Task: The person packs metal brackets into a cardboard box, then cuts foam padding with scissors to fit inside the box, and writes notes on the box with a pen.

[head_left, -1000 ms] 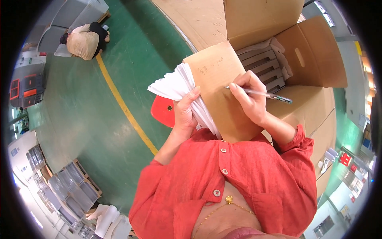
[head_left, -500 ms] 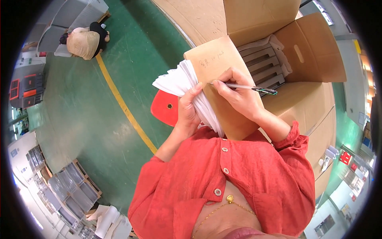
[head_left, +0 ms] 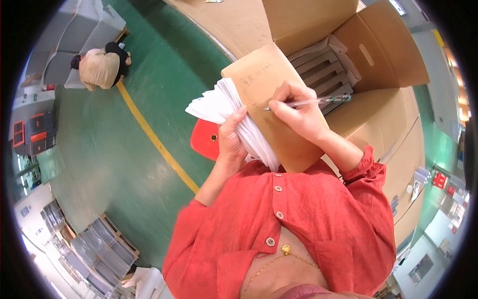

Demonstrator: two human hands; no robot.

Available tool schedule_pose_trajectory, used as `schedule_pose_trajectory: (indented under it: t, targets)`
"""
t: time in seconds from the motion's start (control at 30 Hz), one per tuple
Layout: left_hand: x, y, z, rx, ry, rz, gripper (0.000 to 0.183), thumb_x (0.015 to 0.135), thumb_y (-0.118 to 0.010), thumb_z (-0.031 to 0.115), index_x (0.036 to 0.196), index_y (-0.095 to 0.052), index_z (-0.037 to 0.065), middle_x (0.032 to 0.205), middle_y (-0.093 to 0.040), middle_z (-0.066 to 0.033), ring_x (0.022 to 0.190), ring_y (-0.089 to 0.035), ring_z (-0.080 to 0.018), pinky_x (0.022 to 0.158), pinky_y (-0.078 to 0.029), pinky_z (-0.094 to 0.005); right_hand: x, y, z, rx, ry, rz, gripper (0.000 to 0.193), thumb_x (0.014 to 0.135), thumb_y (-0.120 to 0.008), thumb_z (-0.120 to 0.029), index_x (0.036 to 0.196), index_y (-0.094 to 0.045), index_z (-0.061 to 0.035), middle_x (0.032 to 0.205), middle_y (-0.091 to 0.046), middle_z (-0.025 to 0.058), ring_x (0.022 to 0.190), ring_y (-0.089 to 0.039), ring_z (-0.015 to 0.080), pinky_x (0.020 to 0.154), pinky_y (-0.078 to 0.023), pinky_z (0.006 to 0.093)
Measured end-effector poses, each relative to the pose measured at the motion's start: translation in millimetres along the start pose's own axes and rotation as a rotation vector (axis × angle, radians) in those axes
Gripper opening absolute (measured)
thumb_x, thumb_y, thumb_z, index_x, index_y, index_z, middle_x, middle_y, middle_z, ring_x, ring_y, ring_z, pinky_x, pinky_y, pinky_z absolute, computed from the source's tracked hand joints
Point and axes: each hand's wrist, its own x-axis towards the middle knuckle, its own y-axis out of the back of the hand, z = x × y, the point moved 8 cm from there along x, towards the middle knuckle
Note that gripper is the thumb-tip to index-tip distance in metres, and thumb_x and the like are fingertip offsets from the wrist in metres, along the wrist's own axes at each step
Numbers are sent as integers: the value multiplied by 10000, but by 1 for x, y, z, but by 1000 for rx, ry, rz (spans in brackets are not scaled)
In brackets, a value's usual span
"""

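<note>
My left hand [head_left: 231, 137] is closed on the lower left side of a notebook [head_left: 261, 124], thumb on top. Its white pages [head_left: 216, 102] fan out to the left, and a brown cover-like sheet lies uppermost. Faint handwriting [head_left: 256, 74] shows near the top of that sheet. Pinched in my right hand [head_left: 301, 119] is a clear-barrelled pen [head_left: 323, 100], its tip at the brown surface below the handwriting. The notebook leans close to my red shirt.
An open cardboard box [head_left: 388, 50] at the upper right holds grey slatted pieces [head_left: 323, 70]. Behind the notebook is a red stool seat [head_left: 204, 139]. Someone crouches [head_left: 102, 67] by grey stacks at the far left. A yellow line [head_left: 154, 137] crosses the green floor.
The pen tip and my right hand have shifted slightly down on the brown sheet, and a small new mark shows there. My view has also moved a little.
</note>
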Motion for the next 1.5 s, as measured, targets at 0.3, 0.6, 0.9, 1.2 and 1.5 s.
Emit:
schedule_pose_trajectory:
  t: [0.3, 0.6, 0.9, 1.2, 1.5]
  targets:
    - [-11, 6, 98, -149, -128, -361, 426, 944, -505, 487, 1075, -528, 83, 755, -472, -58, 644, -426, -177, 612, -371, -331, -30, 56, -25, 361, 216, 530, 126, 938, -641, -125, 928, -540, -50, 761, -603, 4, 660, -533, 42, 560, -415, 193]
    - [-152, -169, 92, 192, 124, -1698, 118, 974, -474, 75, 1069, -456, 9, 865, -669, -214, 649, -678, -330, 537, -541, -372, -175, 188, -77, 226, 500, 1111, 242, 1054, -395, -284, 1075, -505, -69, 874, -676, 102, 653, -573, 96, 498, -393, 206]
    - [-220, -224, -123, 312, 522, -1743, 203, 1019, -412, 173, 1114, -496, 14, 877, -675, -221, 712, -677, -348, 561, -533, -393, -446, 320, 135, -716, -293, 1415, 171, 903, -603, -153, 1041, -580, -54, 836, -660, 184, 716, -645, 307, 623, -501, 366]
    - [-139, -211, -290, 675, 227, -510, 532, 972, -507, 433, 1294, -502, 10, 1183, -599, -100, 1075, -568, -231, 925, -466, -386, -679, 335, 358, -709, -1024, 1151, 643, 831, -541, -86, 1443, -349, -108, 1205, -550, 285, 1106, -541, 480, 902, -468, 541]
    - [-146, -263, -319, 843, -209, -611, 358, 926, -624, 121, 1244, -493, 25, 1107, -617, -73, 1000, -592, -129, 873, -477, -284, -622, 360, 272, -880, -1093, 1277, 730, 834, -585, -120, 1488, -265, -77, 1281, -538, 216, 1163, -536, 386, 968, -441, 488]
